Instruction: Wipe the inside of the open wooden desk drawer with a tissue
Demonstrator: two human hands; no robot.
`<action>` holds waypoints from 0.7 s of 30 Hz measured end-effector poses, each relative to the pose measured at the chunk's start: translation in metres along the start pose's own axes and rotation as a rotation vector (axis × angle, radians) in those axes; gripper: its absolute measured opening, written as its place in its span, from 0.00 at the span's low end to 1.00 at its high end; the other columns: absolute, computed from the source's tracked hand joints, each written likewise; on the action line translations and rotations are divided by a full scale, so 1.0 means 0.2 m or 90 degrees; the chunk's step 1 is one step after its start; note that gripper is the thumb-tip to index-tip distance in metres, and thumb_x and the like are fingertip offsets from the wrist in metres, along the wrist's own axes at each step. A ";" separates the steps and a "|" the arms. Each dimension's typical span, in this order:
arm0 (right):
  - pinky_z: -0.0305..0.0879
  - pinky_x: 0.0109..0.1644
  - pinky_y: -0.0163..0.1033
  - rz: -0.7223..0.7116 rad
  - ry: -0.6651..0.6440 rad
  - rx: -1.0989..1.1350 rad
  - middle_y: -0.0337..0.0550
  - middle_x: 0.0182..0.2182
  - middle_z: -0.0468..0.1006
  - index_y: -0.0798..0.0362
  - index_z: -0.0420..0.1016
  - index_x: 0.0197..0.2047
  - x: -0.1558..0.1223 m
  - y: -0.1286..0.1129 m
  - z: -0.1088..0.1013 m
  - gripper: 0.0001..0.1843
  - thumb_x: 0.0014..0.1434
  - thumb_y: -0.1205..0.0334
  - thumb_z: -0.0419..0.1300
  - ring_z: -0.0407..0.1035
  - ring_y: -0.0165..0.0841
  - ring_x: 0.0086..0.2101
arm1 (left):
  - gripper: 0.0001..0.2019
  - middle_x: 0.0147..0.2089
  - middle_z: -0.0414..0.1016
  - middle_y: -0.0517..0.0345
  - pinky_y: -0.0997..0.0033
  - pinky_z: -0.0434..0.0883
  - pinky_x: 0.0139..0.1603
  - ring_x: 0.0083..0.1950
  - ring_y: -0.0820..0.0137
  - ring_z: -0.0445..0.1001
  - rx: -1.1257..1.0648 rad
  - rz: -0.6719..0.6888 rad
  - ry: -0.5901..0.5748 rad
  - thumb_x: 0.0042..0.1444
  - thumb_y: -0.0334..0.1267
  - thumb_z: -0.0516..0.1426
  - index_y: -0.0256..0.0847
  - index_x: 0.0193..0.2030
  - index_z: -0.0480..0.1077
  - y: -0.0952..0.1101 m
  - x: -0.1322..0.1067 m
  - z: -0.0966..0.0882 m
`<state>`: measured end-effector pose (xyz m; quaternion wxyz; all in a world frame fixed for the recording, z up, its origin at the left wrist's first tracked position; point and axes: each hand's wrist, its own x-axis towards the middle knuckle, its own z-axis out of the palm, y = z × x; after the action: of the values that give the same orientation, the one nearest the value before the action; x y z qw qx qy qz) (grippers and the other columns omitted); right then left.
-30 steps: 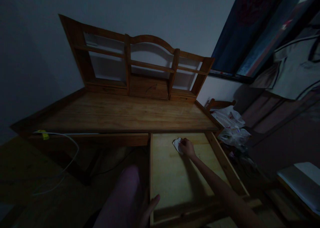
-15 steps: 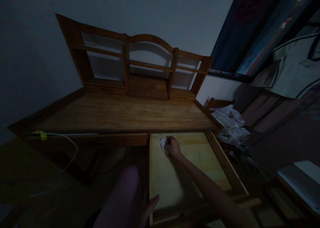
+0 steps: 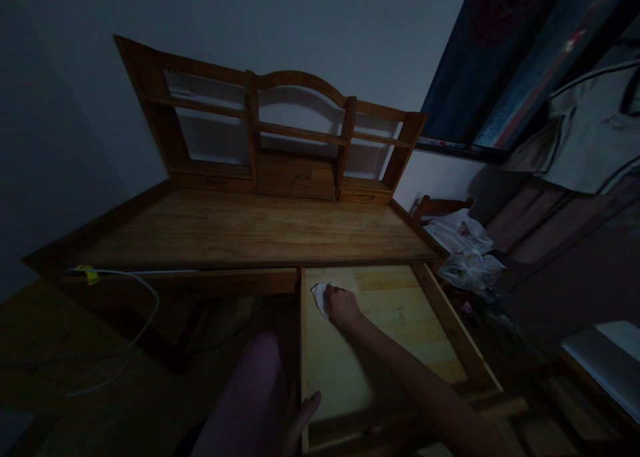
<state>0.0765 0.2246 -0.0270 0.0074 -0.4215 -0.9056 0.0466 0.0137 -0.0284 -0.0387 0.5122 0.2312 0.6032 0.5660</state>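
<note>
My right hand [image 3: 342, 306] reaches into an open wooden drawer [image 3: 457, 337] and presses a small white cloth [image 3: 318, 292] against the drawer's pale floor, near its back left corner. The fingers are curled over the cloth. My left hand [image 3: 300, 417] rests at the drawer's front left corner, beside my knee, with its fingers lying loosely along the edge and nothing in them.
The drawer hangs out of a wooden desk [image 3: 250, 227] with a shelved hutch [image 3: 280, 137] against the wall. A white cable [image 3: 135, 290] with a yellow tag droops off the desk's left front. Plastic bags [image 3: 465, 253] lie on a chair at the right.
My right hand has slid the cloth from the drawer's back middle leftward to the back left corner. My left hand has stayed at the drawer's front corner.
</note>
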 end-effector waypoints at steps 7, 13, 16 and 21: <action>0.70 0.49 0.43 0.000 -0.030 -0.067 0.63 0.47 0.81 0.60 0.70 0.58 -0.06 0.14 -0.01 0.19 0.64 0.70 0.53 0.78 0.45 0.46 | 0.34 0.62 0.78 0.53 0.58 0.53 0.77 0.75 0.49 0.60 0.006 -0.003 0.000 0.47 0.66 0.62 0.52 0.58 0.74 0.00 0.01 0.00; 0.70 0.48 0.43 0.073 -0.027 -0.109 0.61 0.46 0.82 0.58 0.71 0.57 -0.12 0.45 -0.02 0.17 0.68 0.67 0.50 0.79 0.46 0.45 | 0.32 0.61 0.78 0.50 0.57 0.60 0.73 0.73 0.47 0.63 -0.011 0.006 -0.002 0.48 0.65 0.62 0.50 0.56 0.75 -0.01 0.01 0.00; 0.69 0.47 0.43 0.125 -0.028 -0.129 0.61 0.46 0.82 0.58 0.70 0.57 -0.17 0.66 -0.03 0.17 0.70 0.66 0.47 0.79 0.46 0.45 | 0.33 0.61 0.78 0.50 0.60 0.55 0.76 0.76 0.49 0.58 -0.023 0.016 -0.001 0.47 0.68 0.62 0.51 0.55 0.75 -0.02 0.02 0.00; 0.70 0.45 0.42 0.219 -0.028 -0.159 0.68 0.43 0.81 0.62 0.67 0.59 -0.31 1.03 -0.11 0.18 0.69 0.69 0.48 0.80 0.46 0.44 | 0.37 0.63 0.77 0.48 0.57 0.53 0.78 0.76 0.49 0.57 -0.038 0.015 0.005 0.47 0.68 0.62 0.47 0.58 0.74 -0.04 0.01 0.00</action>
<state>0.2752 0.3109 -0.0220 -0.0728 -0.5665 -0.8189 -0.0559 0.0148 -0.0280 -0.0463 0.5099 0.2208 0.5851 0.5907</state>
